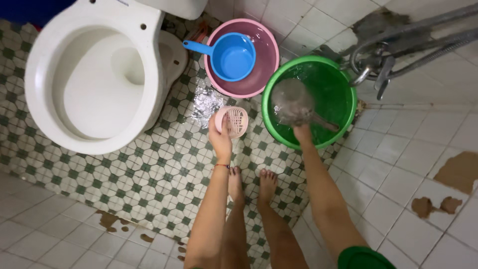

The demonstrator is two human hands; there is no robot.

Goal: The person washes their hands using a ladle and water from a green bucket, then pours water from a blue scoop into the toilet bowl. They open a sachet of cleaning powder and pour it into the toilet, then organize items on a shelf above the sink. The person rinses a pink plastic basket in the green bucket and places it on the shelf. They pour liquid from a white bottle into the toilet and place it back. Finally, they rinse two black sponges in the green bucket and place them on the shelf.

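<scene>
Our left hand [220, 138] grips pink strainer [232, 121] mid-frame; right hand [301, 133] closed on scoop [294, 103] in green basin [309, 101], rinsing underway, unfinished.

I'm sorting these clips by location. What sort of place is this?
Most likely a home bathroom or wet room: a white toilet, tiled floor and walls, and a metal tap with hose above a green bucket of water.

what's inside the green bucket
The green bucket holds water, and the right hand dips a clear scoop-like container into it. Splashing blurs the container, and the bucket's bottom under it is hidden.
</scene>
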